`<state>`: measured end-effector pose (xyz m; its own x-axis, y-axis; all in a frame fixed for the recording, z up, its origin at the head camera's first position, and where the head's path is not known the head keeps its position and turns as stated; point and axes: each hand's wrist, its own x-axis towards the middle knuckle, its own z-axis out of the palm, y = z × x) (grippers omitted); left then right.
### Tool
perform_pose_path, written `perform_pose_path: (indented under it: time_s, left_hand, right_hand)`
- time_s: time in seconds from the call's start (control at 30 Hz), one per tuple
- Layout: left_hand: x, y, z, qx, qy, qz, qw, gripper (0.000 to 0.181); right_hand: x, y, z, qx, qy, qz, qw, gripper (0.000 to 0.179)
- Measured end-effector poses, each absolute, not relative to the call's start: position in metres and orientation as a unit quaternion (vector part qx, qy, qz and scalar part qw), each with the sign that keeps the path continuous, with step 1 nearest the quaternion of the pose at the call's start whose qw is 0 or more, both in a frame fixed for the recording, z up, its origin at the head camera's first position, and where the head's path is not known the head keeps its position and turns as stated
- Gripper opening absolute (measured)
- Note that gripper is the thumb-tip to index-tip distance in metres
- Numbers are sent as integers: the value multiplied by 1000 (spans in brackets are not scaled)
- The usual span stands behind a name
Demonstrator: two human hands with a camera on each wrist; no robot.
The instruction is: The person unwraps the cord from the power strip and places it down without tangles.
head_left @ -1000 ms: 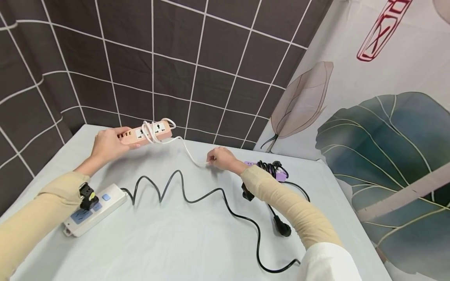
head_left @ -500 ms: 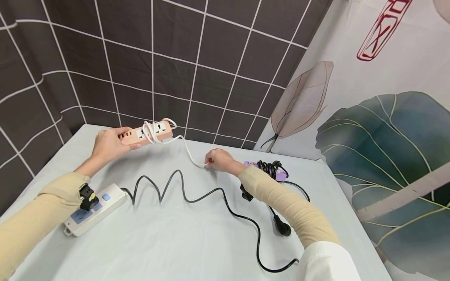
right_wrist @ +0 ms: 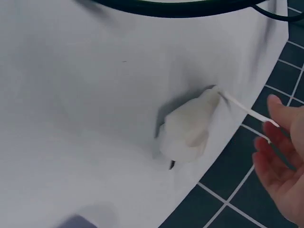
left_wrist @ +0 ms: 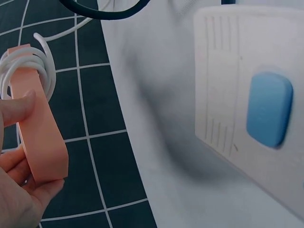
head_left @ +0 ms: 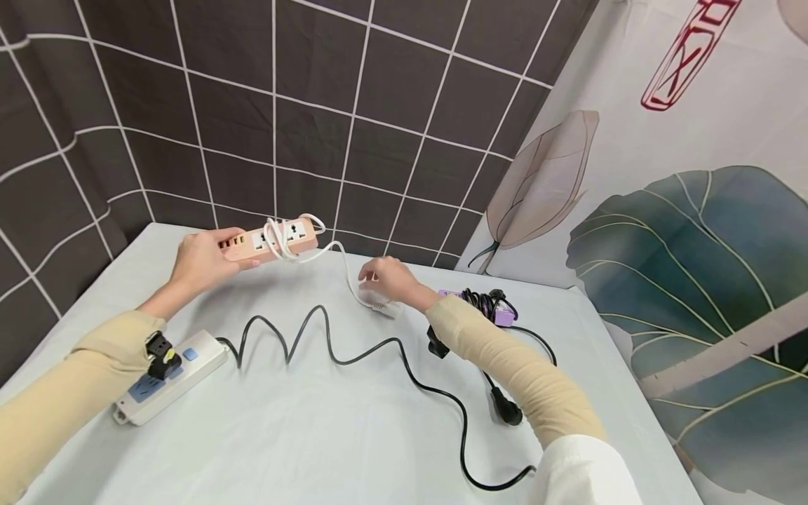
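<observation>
A pink power strip (head_left: 309, 242) is raised off the table at the far left, with my left hand (head_left: 200, 265) gripping its USB-port end. White cord (head_left: 349, 277) loops round the strip's other end and trails to a white plug (head_left: 386, 308) lying on the table. Above that plug my right hand (head_left: 393, 279) hovers, fingers loosely bent, holding nothing. In the left wrist view, thumb and fingers wrap the pink strip (left_wrist: 45, 142). The right wrist view has the white plug (right_wrist: 187, 126) resting on the cloth, its cord crossing to the parted fingertips.
A white power strip (head_left: 202, 349) lies under the left forearm; its black cord (head_left: 379, 345) zigzags across the table to the front right. Beside the right sleeve sit a purple power strip (head_left: 505, 317), wrapped in black cord, and a black plug (head_left: 507, 408). Dark gridded cloth hangs behind.
My right hand has let go of the white plug, which now lies on the table, and has lifted slightly leftward. The left hand with the pink power strip has shifted a little right.
</observation>
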<state>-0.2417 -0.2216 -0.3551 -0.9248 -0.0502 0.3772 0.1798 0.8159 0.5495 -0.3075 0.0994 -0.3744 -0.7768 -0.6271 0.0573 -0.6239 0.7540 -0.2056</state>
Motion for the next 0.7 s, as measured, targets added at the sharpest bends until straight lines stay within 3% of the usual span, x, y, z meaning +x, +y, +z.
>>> perform_pose_path:
  time_s: [0.17, 0.33, 0.47, 0.7]
  left_hand:
    - [-242, -219, -355, -36, -935, -297, 193, 59]
    - [-243, -216, -355, -38, -934, -296, 194, 60]
    - [-242, -214, -354, -44, -933, -298, 195, 60]
    - [-241, -210, -353, -49, -934, -298, 192, 61]
  right_hand:
    - [-309, 89, -366, -346, 922, -137, -104, 20]
    - [-309, 77, -359, -377, 896, -150, -179, 24]
    - [-309, 69, -357, -392, 887, -136, -201, 26]
    - [-309, 62, -357, -390, 893, -120, -190, 24]
